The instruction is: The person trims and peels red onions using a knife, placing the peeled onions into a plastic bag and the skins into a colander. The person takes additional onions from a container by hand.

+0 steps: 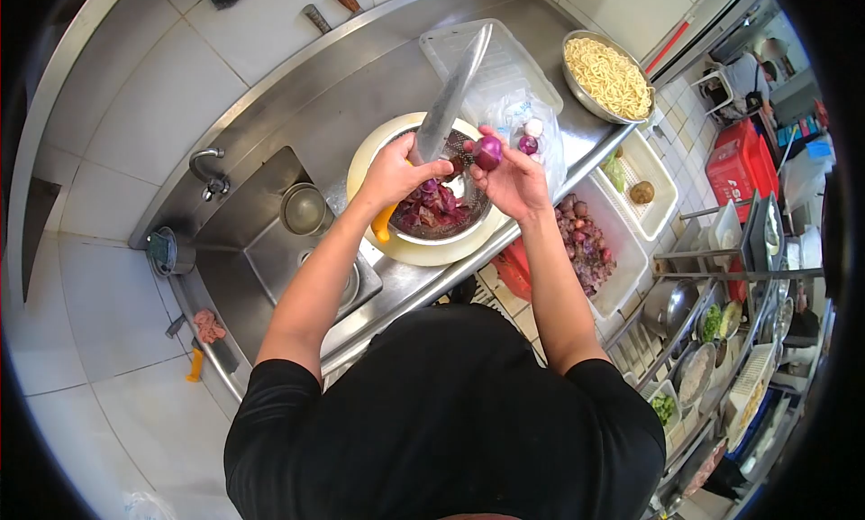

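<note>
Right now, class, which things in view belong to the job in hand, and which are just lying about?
Belonging to the job:
knife in the left hand
onion in the right hand
strainer of purple peelings
probably the white tub of small onions

Apparently just lying about:
noodles
red crate
metal bowl

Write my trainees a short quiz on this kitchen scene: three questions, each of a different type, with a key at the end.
1. Multiple choice: what is in the person's left hand?
A. a ladle
B. a knife
C. a fork

2. True or false: the noodles lie in the sink.

3. Fill the gap: the right hand holds a purple ____.

Key:
1. B
2. False: they lie in a metal bowl towards the right end of the counter.
3. onion
</note>
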Available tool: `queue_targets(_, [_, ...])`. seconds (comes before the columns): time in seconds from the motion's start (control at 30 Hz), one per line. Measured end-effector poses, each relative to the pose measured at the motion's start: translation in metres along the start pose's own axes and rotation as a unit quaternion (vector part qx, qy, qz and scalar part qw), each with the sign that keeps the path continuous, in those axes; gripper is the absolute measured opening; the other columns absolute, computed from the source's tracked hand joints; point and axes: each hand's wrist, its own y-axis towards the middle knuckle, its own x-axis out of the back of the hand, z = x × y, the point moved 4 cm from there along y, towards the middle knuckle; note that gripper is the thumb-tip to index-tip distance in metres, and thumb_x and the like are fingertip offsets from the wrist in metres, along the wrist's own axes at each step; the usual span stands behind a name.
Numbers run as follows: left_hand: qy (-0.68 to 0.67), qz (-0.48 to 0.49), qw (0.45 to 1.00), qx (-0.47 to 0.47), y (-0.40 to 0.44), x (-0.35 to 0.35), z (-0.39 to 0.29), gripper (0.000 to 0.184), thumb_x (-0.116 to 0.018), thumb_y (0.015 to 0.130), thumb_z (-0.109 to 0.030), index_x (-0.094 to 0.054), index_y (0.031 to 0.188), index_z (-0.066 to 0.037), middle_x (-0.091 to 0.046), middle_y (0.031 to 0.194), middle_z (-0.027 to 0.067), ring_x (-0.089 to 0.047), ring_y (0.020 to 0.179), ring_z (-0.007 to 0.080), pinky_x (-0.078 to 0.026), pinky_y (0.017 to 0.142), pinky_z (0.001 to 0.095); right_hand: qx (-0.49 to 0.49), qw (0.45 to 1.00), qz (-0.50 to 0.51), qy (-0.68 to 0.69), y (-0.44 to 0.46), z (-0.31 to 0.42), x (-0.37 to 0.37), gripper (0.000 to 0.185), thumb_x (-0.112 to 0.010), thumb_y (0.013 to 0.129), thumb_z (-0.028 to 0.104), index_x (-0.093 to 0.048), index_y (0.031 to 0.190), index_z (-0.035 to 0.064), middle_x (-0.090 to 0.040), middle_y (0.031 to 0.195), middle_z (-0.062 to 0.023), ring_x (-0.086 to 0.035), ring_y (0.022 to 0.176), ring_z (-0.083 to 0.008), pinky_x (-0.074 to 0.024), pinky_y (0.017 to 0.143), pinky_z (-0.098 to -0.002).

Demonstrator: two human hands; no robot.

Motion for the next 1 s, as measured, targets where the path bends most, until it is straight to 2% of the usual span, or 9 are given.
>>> queue_targets(0.17, [0.100,0.040,0.994,-0.006,0.006,0.003,-0.021,0.042,-0.092,0.074,-0.030,-0.067,0.096,-0.005,-0.061,0.074,-0.0025,-0.054,0.071,0.0071,-0.044,0.067,0.0246,-0.040,0.990,0.135,-0.028,-0.002,-0.003,0.007,0.049,-0.056,0.103,0.036,-0.051,0.138,0.0021,-0.063,0.117,-0.0147,-0.058,0.084,-0.0216,-0.0486,0.076,-0.0325])
queue_targets(0.23, [0.053,0.062,0.996,-0.020,0.009,-0.001,-0.025,0.045,-0.093,0.072,-0.030,-0.068,0.098,-0.005,-0.061,0.074,-0.0023,-0.053,0.070,0.0072,-0.043,0.067,0.0249,-0.061,0.988,0.139,-0.009,-0.003,-0.010,0.006,0.049,-0.053,0.104,0.041,-0.054,0.134,0.0020,-0.063,0.116,-0.0135,-0.056,0.081,-0.0208,-0.0463,0.073,-0.0316])
queue_targets(0.33, [0.115,0.061,0.990,-0.046,0.015,-0.007,-0.021,0.046,-0.093,0.071,-0.031,-0.067,0.098,-0.004,-0.061,0.073,-0.0027,-0.053,0.069,0.0069,-0.043,0.067,0.0251,-0.082,0.986,0.144,0.005,-0.003,-0.021,0.007,0.050,-0.050,0.104,0.045,-0.057,0.128,0.0024,-0.063,0.112,-0.0112,-0.053,0.077,-0.0196,-0.0421,0.068,-0.0305])
queue_targets(0.4, [0.082,0.069,0.992,-0.064,0.019,-0.012,-0.019,0.052,-0.093,0.069,-0.039,-0.070,0.100,-0.004,-0.063,0.073,-0.0002,-0.055,0.066,0.0096,-0.044,0.064,0.0275,-0.082,0.985,0.148,-0.020,-0.005,-0.024,0.002,0.047,-0.048,0.105,0.047,-0.060,0.121,0.0036,-0.063,0.108,-0.0085,-0.051,0.074,-0.0189,-0.0390,0.066,-0.0301])
queue_targets(0.57, [0.116,0.081,0.989,-0.041,0.022,-0.014,-0.013,0.050,-0.088,0.075,-0.045,-0.072,0.100,-0.004,-0.063,0.071,0.0005,-0.054,0.065,0.0108,-0.044,0.062,0.0298,-0.076,0.993,0.090,-0.025,-0.007,-0.028,0.005,0.042,-0.047,0.106,0.043,-0.061,0.116,0.0047,-0.062,0.100,-0.0082,-0.050,0.071,-0.0193,-0.0391,0.064,-0.0306])
queue_targets(0.7, [0.015,0.083,0.994,-0.064,0.021,-0.020,-0.005,0.046,-0.084,0.080,-0.044,-0.073,0.102,-0.005,-0.065,0.072,0.0022,-0.056,0.065,0.0120,-0.045,0.063,0.0308,-0.075,0.996,0.043,-0.036,-0.004,-0.034,0.008,0.038,-0.047,0.107,0.041,-0.060,0.114,0.0053,-0.061,0.097,-0.0075,-0.050,0.069,-0.0188,-0.0386,0.062,-0.0308])
queue_targets(0.73, [0.103,0.105,0.989,-0.034,0.020,-0.017,-0.004,0.037,-0.083,0.085,-0.035,-0.070,0.100,-0.004,-0.062,0.077,-0.0025,-0.051,0.071,0.0079,-0.044,0.067,0.0260,-0.069,0.996,0.038,-0.041,-0.004,-0.037,0.007,0.039,-0.044,0.107,0.042,-0.059,0.115,0.0066,-0.061,0.100,-0.0087,-0.048,0.066,-0.0154,-0.0360,0.061,-0.0276])
queue_targets(0.83, [0.116,0.091,0.989,-0.027,0.012,-0.008,-0.020,0.036,-0.082,0.086,-0.033,-0.070,0.103,-0.004,-0.063,0.079,-0.0033,-0.053,0.073,0.0073,-0.045,0.069,0.0260,-0.070,0.996,0.044,-0.028,-0.006,-0.040,0.000,0.041,-0.042,0.108,0.043,-0.059,0.116,0.0062,-0.062,0.099,-0.0078,-0.048,0.066,-0.0153,-0.0359,0.061,-0.0281])
queue_targets(1.0, [0.040,0.077,0.994,-0.059,0.015,0.004,-0.011,0.045,-0.092,0.073,-0.033,-0.070,0.100,-0.004,-0.068,0.069,0.0038,-0.061,0.066,0.0106,-0.048,0.067,0.0286,-0.073,0.996,0.045,-0.034,-0.005,-0.037,-0.011,0.040,-0.045,0.107,0.043,-0.054,0.125,0.0087,-0.061,0.100,-0.0058,-0.048,0.065,-0.0145,-0.0358,0.059,-0.0273])
